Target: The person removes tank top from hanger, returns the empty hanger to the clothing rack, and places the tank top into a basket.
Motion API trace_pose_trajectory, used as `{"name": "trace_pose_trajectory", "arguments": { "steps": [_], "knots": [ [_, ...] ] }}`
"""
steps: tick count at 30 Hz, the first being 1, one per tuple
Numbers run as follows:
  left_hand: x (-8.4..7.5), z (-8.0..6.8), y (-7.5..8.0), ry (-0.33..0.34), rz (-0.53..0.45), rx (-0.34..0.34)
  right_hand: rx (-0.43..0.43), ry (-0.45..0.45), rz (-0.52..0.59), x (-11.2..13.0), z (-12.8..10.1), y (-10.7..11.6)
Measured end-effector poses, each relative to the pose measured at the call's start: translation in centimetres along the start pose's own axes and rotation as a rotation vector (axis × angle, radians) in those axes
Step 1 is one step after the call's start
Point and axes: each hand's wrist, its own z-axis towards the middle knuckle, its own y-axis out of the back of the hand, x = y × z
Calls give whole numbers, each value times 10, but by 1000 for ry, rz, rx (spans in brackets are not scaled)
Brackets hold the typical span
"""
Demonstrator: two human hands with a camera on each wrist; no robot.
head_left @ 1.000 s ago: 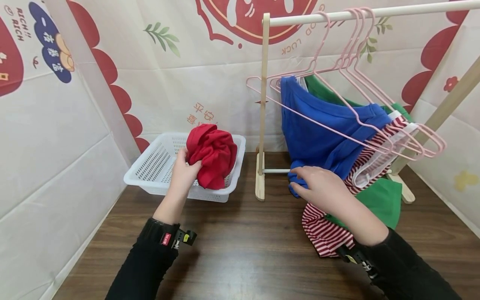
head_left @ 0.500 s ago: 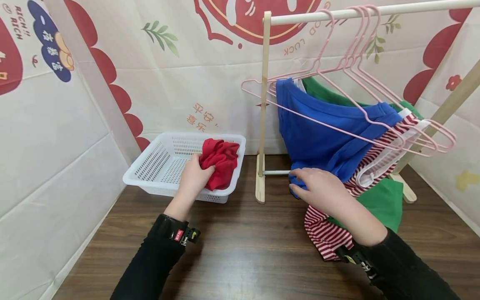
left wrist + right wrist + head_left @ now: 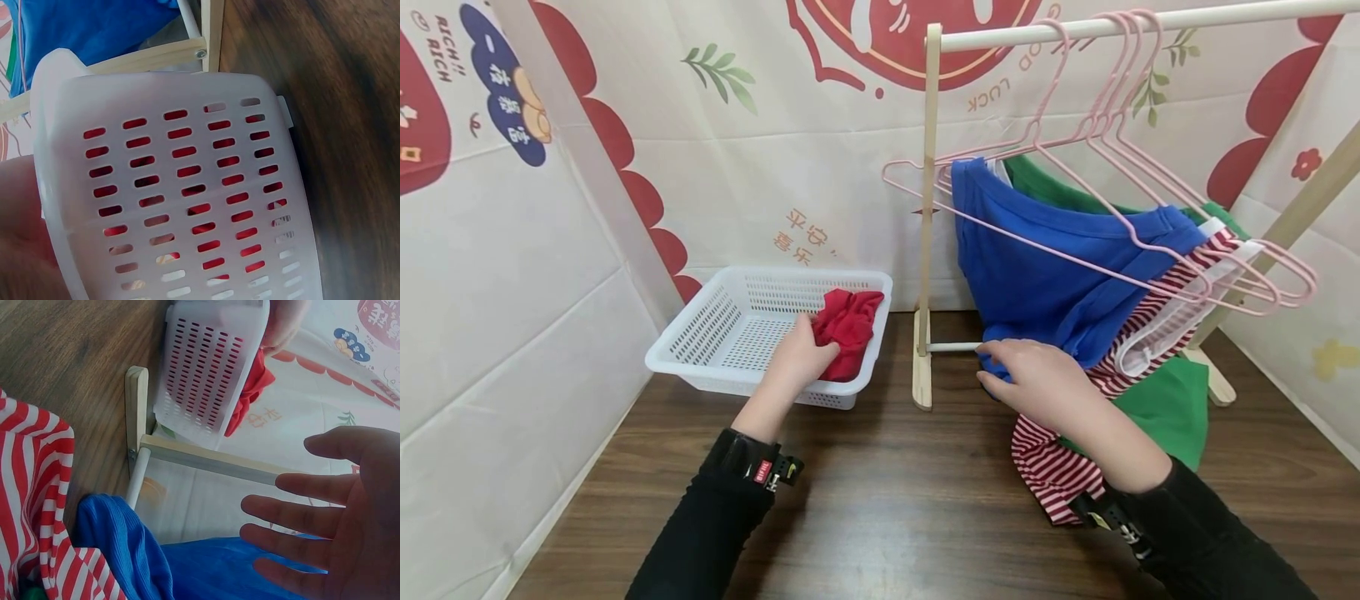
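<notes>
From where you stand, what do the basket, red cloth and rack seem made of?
The basket looks like smooth molded plastic, judging by its neat slots. The red cloth seems soft matte fabric, crumpled in folds, fibre unclear. The tan, matte rack posts look wooden; their rail, smooth and white, could be plastic or painted metal.

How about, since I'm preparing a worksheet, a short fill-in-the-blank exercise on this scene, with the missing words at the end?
1. The left hand is at bunched cloth coloured ____.
2. In the head view, the white basket stands to the ____ of the clothes rack.
3. The hangers are coloured ____.
4. The striped garment is red and ____.

Missing words: red; left; pink; white.
</notes>
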Motion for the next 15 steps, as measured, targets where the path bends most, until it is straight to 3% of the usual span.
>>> {"name": "trace_pose_trajectory", "arguments": {
  "steps": [9, 15],
  "knots": [
    [-2, 4, -9, -29, 231, 2, 9, -1, 7, -1, 0, -2],
    [-7, 3, -11, -37, 320, 17, 17, -5, 4, -4, 0, -2]
  ]
}}
